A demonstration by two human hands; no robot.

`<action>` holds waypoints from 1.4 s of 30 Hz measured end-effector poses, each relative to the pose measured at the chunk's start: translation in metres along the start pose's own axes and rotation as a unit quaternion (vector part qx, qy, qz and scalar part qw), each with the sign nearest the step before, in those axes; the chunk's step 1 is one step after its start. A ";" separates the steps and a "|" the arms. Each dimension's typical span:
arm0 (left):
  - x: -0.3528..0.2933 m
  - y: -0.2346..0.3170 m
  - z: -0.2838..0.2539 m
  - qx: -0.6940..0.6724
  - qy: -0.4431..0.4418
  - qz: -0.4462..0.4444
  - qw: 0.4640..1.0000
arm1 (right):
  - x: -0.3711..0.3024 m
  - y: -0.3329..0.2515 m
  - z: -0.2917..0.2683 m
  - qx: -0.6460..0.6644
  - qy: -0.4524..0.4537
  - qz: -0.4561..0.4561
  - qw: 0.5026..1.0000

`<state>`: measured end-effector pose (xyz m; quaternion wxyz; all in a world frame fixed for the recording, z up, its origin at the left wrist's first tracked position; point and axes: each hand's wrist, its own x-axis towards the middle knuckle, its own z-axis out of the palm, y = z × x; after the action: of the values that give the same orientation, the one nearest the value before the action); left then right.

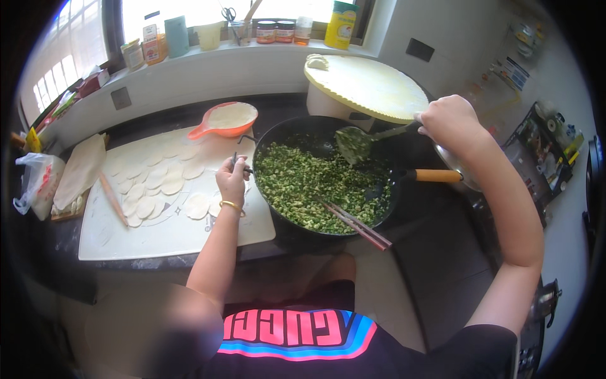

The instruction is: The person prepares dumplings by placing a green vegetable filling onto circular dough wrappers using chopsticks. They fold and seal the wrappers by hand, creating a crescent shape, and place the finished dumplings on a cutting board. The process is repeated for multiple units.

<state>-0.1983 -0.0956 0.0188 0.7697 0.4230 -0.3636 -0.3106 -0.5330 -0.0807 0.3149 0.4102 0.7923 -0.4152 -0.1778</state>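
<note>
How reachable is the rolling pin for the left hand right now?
Probably yes, after letting go: the left hand grips the side handle of the wok, but only flat dough rounds lie between that hand and the rolling pin.

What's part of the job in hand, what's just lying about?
In the job: left hand on pan; right hand with long-handled utensil; chopped green mix; chopsticks; likely dough rounds, rolling pin.
Lying about, apparently: scissors, yellow canister, plastic bag.

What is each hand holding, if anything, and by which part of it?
Left hand: the pan, by its side handle. Right hand: the spatula, by its handle end.
</note>
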 end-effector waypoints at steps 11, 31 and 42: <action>-0.004 0.005 0.005 -0.005 -0.034 0.024 0.999 | 0.035 -0.015 -0.009 0.117 -0.145 -0.011 0.983; -0.001 0.002 0.005 0.007 -0.014 0.017 1.000 | 0.073 -0.057 -0.028 -0.092 -0.114 -0.028 0.989; -0.006 0.010 0.005 0.017 -0.009 -0.001 1.000 | 0.088 -0.061 -0.029 0.022 0.059 -0.122 0.991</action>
<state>-0.2039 -0.0882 0.0274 0.7588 0.4336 -0.3755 -0.3086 -0.4321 -0.1175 0.2887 0.3914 0.8550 -0.2946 -0.1701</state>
